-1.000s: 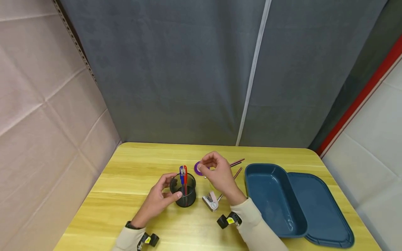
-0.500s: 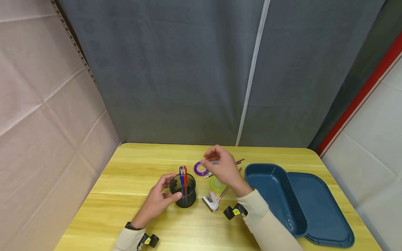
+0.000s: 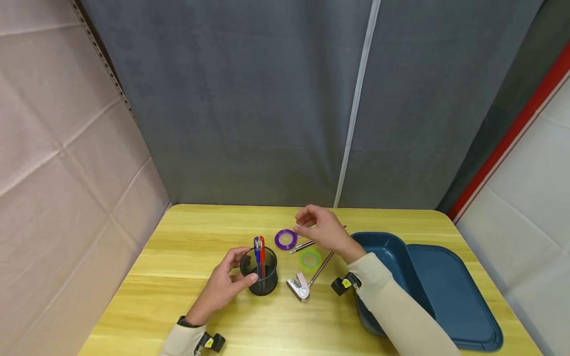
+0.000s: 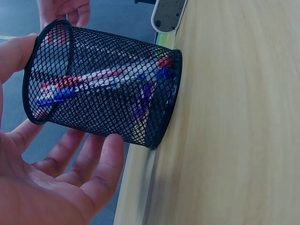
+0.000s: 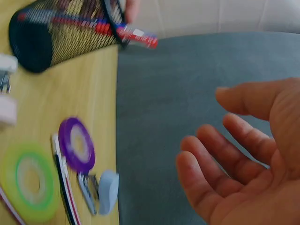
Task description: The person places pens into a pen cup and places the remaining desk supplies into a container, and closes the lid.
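Observation:
My left hand [image 3: 224, 282] holds a black mesh pen holder [image 4: 108, 117], with the thumb at its rim and the fingers around its side. The pen holder stands upright on the table, and inside it lean a red pen [image 3: 262, 254] and a blue pen [image 3: 257, 252]. My right hand [image 5: 234, 164] hovers over the back of the table, fingers loosely bent, nothing between them. Below it lie a purple tape roll [image 3: 285, 239], a yellow-green tape roll [image 5: 30, 183], pencils [image 5: 65, 183] and a small light-blue and metal item [image 5: 108, 192], partly hidden by the hand in the head view.
A small stapler [image 3: 299, 288] with a pale pink part sits right of the pen holder, and a pencil [image 3: 321, 269] reaches it. A deep blue box [image 3: 378, 242] stands at the right, partly behind my right sleeve, with its flat lid [image 3: 450, 287] beside it.
My right hand has drawn back to the right from above the purple tape roll, uncovering both tape rolls and a pencil. My left hand and the pen holder stay in place.

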`<state>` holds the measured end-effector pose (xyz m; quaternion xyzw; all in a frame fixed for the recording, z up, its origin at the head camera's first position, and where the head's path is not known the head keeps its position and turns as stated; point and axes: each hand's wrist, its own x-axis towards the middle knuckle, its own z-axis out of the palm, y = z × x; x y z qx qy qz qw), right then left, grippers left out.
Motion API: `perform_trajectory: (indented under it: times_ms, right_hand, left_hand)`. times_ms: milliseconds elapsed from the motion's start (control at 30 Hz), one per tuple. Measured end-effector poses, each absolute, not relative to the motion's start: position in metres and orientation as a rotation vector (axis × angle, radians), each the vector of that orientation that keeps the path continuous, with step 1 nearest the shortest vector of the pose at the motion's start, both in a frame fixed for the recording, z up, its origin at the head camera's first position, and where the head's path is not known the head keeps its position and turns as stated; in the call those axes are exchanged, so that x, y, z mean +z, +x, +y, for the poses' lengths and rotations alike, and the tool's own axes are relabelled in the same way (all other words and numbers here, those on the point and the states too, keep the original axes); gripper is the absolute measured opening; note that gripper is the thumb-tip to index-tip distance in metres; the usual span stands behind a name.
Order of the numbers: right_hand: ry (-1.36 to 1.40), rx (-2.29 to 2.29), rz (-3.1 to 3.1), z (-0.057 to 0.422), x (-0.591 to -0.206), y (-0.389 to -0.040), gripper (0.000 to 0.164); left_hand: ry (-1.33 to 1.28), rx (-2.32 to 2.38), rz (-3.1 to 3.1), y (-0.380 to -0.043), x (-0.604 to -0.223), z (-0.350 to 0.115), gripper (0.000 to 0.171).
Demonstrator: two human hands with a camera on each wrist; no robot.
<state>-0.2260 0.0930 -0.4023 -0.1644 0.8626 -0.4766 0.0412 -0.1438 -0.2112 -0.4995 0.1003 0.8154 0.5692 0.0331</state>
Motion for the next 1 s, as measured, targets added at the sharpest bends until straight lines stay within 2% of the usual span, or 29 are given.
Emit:
perform_trajectory:
  times_ms: [433,1000]
  right_hand:
    - [-0.676,-1.172,2.491,0.103,-0.432,-0.254,0.022]
    - [-0.512,-1.095,2.571,0.111,-0.482,-0.273,0.024]
  left_hand:
    - [0.297,1.766,2.489,-0.142,-0.498,-0.213,0.065]
    - [0.311,1.795,2.451,-0.143,-0.501,-0.212,0.065]
